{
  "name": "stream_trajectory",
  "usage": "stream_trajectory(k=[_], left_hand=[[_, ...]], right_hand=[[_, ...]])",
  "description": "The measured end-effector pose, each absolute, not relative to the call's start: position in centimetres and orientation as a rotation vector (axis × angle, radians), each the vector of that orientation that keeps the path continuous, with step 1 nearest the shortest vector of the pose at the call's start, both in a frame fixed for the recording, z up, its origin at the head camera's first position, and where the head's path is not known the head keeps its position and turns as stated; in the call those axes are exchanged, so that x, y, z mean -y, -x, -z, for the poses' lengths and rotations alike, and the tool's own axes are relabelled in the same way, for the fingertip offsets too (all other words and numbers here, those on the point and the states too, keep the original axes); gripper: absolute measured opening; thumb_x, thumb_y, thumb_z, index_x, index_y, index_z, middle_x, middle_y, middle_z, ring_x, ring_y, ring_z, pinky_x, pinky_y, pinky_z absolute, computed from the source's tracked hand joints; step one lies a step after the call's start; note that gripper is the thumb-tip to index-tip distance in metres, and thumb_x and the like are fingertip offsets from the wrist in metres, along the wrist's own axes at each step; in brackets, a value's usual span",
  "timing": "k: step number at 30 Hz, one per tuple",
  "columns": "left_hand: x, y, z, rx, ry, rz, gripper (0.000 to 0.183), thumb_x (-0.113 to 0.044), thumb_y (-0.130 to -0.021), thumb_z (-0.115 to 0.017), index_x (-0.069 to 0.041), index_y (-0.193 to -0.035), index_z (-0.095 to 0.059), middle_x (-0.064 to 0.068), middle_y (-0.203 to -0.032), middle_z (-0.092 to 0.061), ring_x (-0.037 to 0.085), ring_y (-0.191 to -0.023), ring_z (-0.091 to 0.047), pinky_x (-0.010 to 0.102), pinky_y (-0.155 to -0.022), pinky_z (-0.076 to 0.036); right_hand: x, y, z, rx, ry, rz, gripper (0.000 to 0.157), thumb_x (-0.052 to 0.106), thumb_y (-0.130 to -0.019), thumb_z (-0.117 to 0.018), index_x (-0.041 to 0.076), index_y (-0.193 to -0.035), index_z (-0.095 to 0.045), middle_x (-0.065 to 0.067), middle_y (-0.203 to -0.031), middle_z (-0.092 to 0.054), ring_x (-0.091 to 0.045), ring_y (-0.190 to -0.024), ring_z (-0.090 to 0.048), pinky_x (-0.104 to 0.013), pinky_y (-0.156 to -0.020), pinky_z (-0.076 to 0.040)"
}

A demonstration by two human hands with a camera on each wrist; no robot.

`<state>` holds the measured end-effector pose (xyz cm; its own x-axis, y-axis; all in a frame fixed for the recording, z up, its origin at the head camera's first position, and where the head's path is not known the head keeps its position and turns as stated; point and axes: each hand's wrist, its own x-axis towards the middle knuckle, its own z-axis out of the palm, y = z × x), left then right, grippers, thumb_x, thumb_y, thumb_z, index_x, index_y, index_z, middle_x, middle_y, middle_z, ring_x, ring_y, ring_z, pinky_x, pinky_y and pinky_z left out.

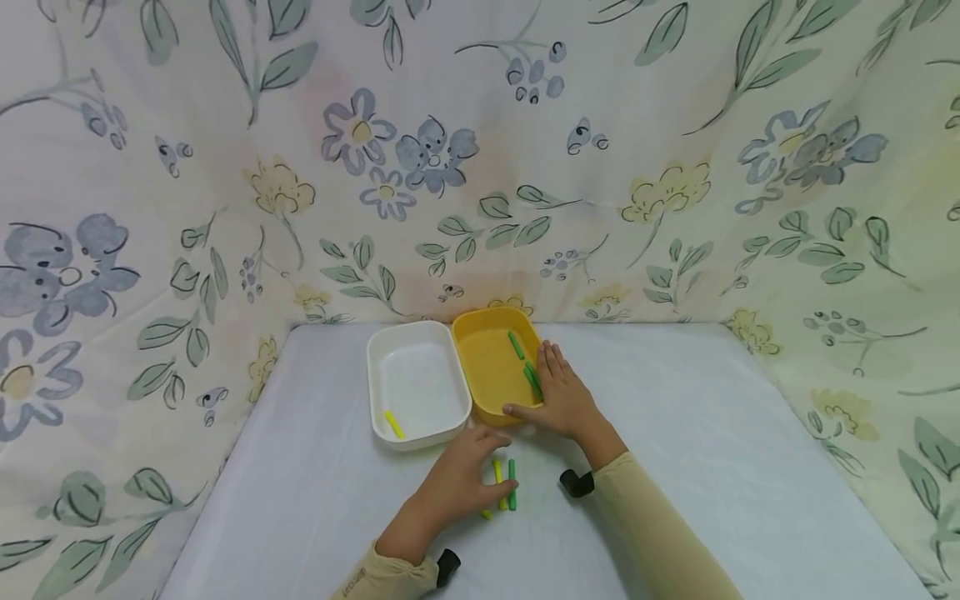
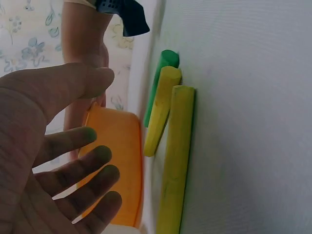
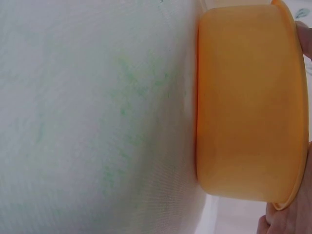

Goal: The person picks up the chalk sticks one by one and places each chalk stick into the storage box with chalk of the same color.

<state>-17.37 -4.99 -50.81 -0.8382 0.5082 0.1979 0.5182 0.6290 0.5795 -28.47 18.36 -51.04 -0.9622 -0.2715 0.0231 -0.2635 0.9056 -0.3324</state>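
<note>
My left hand (image 1: 461,479), fingers spread and holding nothing, hovers by several chalk-like sticks on the white cloth. Among them are a green stick (image 1: 512,492) and a yellow stick (image 1: 498,471). In the left wrist view a longer yellow stick (image 2: 178,146) lies nearest, and the fingertips look stained green. At the right side of the orange-yellow tray (image 1: 487,358), my right hand (image 1: 562,400) rests along the rim, fingers straight and thumb across the near edge. Inside that tray lie green sticks (image 1: 516,346), some close beside the hand.
To the left, touching the yellow tray, a white tray (image 1: 420,375) holds a yellow stick (image 1: 394,425). White cloth (image 1: 675,400) covers the table, with green smudges (image 3: 124,83) in the right wrist view. A floral curtain (image 1: 480,167) stands behind and at both sides.
</note>
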Motion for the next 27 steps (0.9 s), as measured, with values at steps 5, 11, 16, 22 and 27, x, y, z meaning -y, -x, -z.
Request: stream_trajectory(k=[5,11,16,22,27], left_hand=[[4.8,17.34,50.89,2.892,0.903,0.973,0.06,-0.043,-0.088,-0.086,-0.009,-0.135,-0.072,-0.001,-0.126,-0.065,0.017,-0.116,-0.059,0.04,-0.104,-0.053],[4.7,17.37,50.95,2.937,0.919,0.94,0.067,-0.045,-0.084,-0.089,-0.008,-0.137,-0.071,0.0,-0.124,-0.064,0.014,-0.11,-0.056,0.035,-0.099,-0.053],[4.7,17.44,51.32,2.97,0.928,0.898,0.07,-0.046,-0.082,-0.09,-0.008,-0.137,-0.07,0.0,-0.124,-0.064,0.015,-0.111,-0.056,0.034,-0.099,-0.053],[4.73,17.46,51.57,2.996,0.938,0.871,0.074,-0.053,-0.083,-0.088,-0.009,-0.139,-0.07,0.001,-0.127,-0.064,0.017,-0.115,-0.056,0.036,-0.102,-0.053],[4.71,17.63,51.66,3.035,0.966,0.848,0.082,-0.063,-0.078,-0.088,-0.014,-0.141,-0.069,-0.002,-0.128,-0.061,0.015,-0.117,-0.052,0.036,-0.104,-0.051]], right_hand=[[-18.38,28.54,51.03,-3.05,0.447,0.521,0.136,0.091,-0.083,-0.056,0.001,-0.169,-0.001,-0.014,-0.179,0.003,-0.031,-0.168,0.0,-0.05,-0.135,-0.015],[-18.33,28.39,50.91,-3.046,0.45,0.523,0.137,0.092,-0.083,-0.055,0.002,-0.169,0.001,-0.014,-0.179,0.004,-0.031,-0.168,0.0,-0.05,-0.135,-0.015],[-18.28,28.34,50.98,-3.051,0.456,0.548,0.135,0.087,-0.084,-0.059,0.001,-0.169,-0.001,-0.017,-0.179,0.0,-0.032,-0.168,-0.001,-0.052,-0.135,-0.016],[-18.36,28.42,51.14,-3.051,0.454,0.501,0.138,0.094,-0.082,-0.052,0.002,-0.169,0.002,-0.017,-0.18,0.001,-0.03,-0.168,0.0,-0.05,-0.135,-0.015],[-18.4,28.47,51.04,-3.039,0.444,0.49,0.137,0.095,-0.082,-0.05,0.003,-0.17,0.003,-0.014,-0.18,0.004,-0.029,-0.168,0.002,-0.049,-0.135,-0.014]])
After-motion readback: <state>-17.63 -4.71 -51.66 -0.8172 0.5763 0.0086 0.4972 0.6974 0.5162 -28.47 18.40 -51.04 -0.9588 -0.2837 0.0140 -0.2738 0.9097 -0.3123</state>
